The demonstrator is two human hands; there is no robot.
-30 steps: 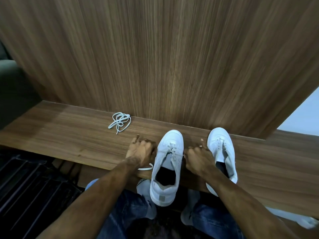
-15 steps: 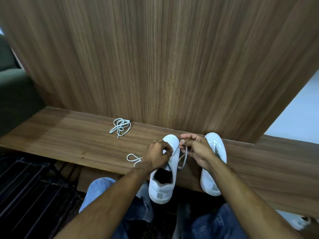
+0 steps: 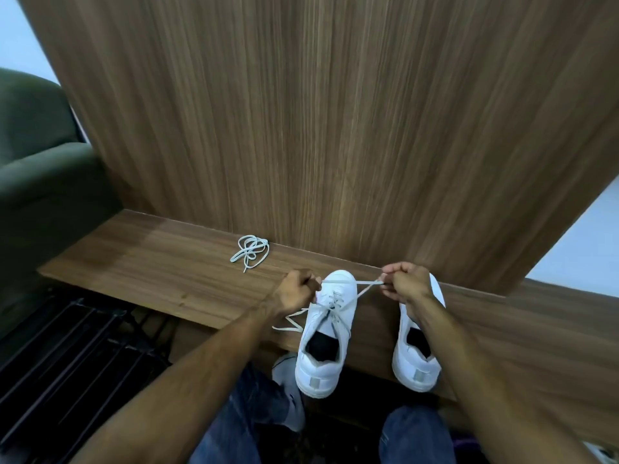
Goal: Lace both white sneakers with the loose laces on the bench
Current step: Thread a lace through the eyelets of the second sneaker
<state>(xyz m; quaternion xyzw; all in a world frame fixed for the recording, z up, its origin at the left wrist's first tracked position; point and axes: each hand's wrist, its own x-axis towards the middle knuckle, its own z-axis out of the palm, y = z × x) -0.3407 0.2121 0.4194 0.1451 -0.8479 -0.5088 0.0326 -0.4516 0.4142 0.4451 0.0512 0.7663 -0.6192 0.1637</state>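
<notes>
Landmark: the left white sneaker (image 3: 326,333), standing on the wooden surface (image 3: 160,272) with its toe toward the wood panel (image 3: 335,128) and its heel over the near edge. A white lace (image 3: 365,285) is threaded through its eyelets. The left hand (image 3: 296,291), just left of the toe, has its grip clenched on one end of that lace; slack trails on the surface beside the shoe. The right hand (image 3: 407,284), right of the toe, pinches the other end, pulled taut. The second sneaker (image 3: 417,360) stands right of the landmark, apart, unlaced. A loose bundled lace (image 3: 250,252) lies left and beyond, near the panel.
</notes>
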